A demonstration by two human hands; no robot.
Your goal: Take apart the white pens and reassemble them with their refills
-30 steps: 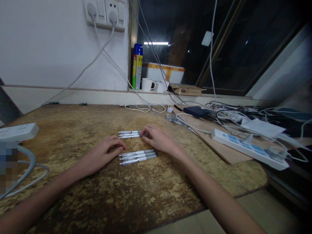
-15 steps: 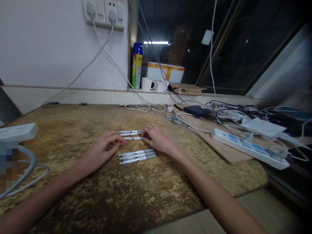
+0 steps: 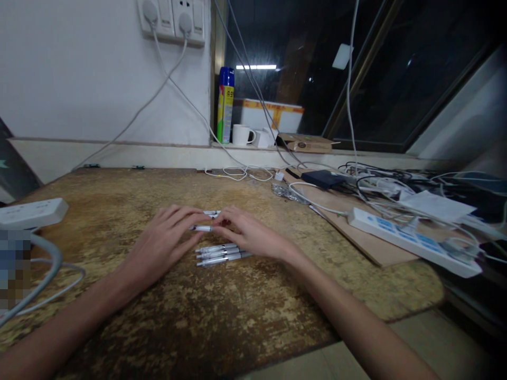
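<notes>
A white pen (image 3: 203, 228) with a clear barrel lies crosswise between my two hands. My right hand (image 3: 249, 232) is closed in a pinch on its right part, and the fingers hide that end. Around the pen's left end, my left hand (image 3: 166, 235) is open, its thumb apart from the fingers; whether it touches the pen I cannot tell. Behind, more white pens (image 3: 212, 213) are partly covered by the fingers. Nearer to me, a row of several similar pens (image 3: 219, 255) lies side by side on the worn wooden table (image 3: 190, 316).
A white power strip (image 3: 412, 240) and a tangle of cables sit on the right, beside a brown board (image 3: 368, 248). Another white socket block (image 3: 35, 212) is at the left edge. A spray can (image 3: 225, 108) and a white mug (image 3: 241, 135) stand on the windowsill.
My right hand has moved left along the pen and now pinches it farther in. My left hand has flattened its fingers out over the pen's left end. The view has shifted slightly.
</notes>
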